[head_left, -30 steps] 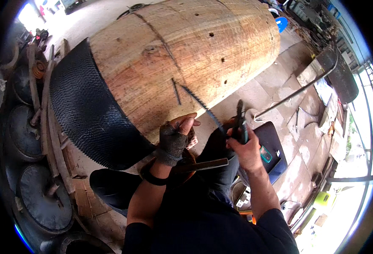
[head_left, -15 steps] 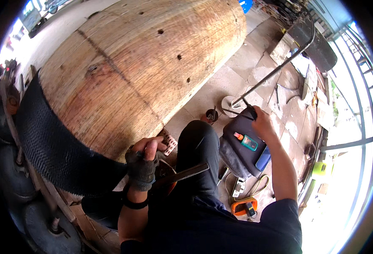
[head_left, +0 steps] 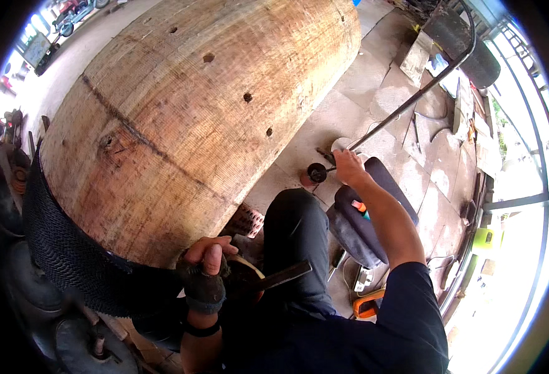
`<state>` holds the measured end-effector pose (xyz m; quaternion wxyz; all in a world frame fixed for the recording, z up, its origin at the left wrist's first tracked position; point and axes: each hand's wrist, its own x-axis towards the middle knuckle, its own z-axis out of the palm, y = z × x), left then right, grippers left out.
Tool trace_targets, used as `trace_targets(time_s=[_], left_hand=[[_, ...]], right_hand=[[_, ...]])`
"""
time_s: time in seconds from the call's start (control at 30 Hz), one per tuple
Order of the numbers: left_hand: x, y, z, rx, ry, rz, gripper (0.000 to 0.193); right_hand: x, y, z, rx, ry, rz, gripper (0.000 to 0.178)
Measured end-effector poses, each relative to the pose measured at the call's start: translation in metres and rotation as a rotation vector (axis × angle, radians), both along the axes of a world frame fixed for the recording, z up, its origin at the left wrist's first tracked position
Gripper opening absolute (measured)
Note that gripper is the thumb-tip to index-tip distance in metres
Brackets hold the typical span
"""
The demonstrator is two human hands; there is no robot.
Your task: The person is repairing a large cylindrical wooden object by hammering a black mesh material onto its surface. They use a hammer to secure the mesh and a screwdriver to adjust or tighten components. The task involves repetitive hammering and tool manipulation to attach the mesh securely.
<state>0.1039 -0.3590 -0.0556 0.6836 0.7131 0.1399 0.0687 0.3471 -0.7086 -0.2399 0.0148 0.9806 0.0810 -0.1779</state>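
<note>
A large barrel-shaped wooden body [head_left: 181,131] lies on its side before me, with small holes and a dark line across it. Around its near end runs a black ridged band [head_left: 68,249]. My left hand [head_left: 206,274], in a fingerless glove, is curled at the wood's lower edge, thumb up; what it grips, if anything, is hidden. A flat dark bar [head_left: 287,276] sticks out beside it, above my lap. Out to the right, my right hand [head_left: 351,168] is closed on a thin dark stick-like tool [head_left: 331,169], its tip at a small jar [head_left: 315,174] with dark contents.
A black padded case [head_left: 390,187] lies under my right forearm with an orange-capped bottle [head_left: 359,206] on it. A long bent metal rod [head_left: 411,100] rises beyond my hand. A white power strip [head_left: 363,278] and an orange-handled tool [head_left: 368,304] lie on the floor.
My right hand has moved left and forward with the thin tool, from above the case to the jar. My left hand keeps its pose. The view has shifted slightly.
</note>
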Motion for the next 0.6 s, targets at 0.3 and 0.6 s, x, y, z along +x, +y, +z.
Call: trace_targets(time_s=[0.3,0.6], left_hand=[[0.003,-0.006,-0.003,0.027,-0.037,-0.026,0.026],[0.011,-0.01,-0.002,0.008,0.003,-0.104,0.024]], right_hand=[[0.021,-0.007,-0.007,0.037,0.032,-0.031,0.035],[-0.013,-0.056,0.091,0.484,-0.277,0.015,0.053]])
